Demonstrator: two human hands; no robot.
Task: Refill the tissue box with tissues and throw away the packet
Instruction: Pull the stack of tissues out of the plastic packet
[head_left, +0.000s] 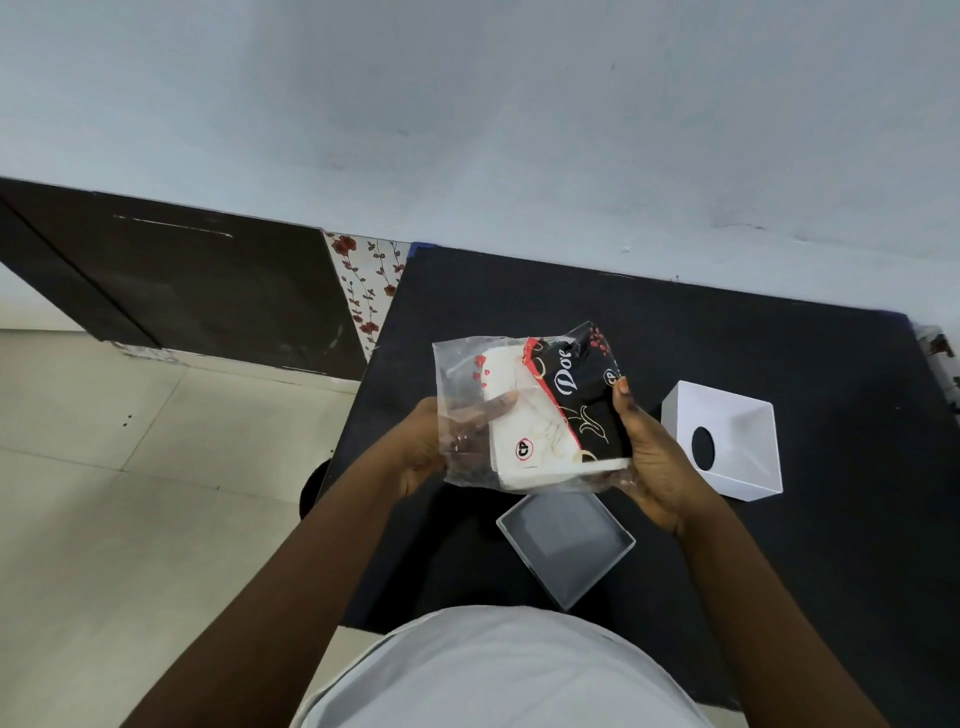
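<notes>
I hold a clear plastic tissue packet (566, 395) with black, red and white print above the black table (753, 364). A stack of white tissues (519, 431) shows inside it. My left hand (441, 441) reaches into the open left end of the packet, fingers on the tissues. My right hand (644, 452) grips the packet's right side. The white tissue box cover (727, 441), with its oval slot, lies upside down to the right. A clear box base (566, 545) lies on the table just below the packet.
The table stands against a pale wall (467, 130). A dark cabinet (182, 280) and a floral panel (369, 280) are to the left, above a tiled floor (130, 467). My white shirt (493, 675) fills the bottom edge.
</notes>
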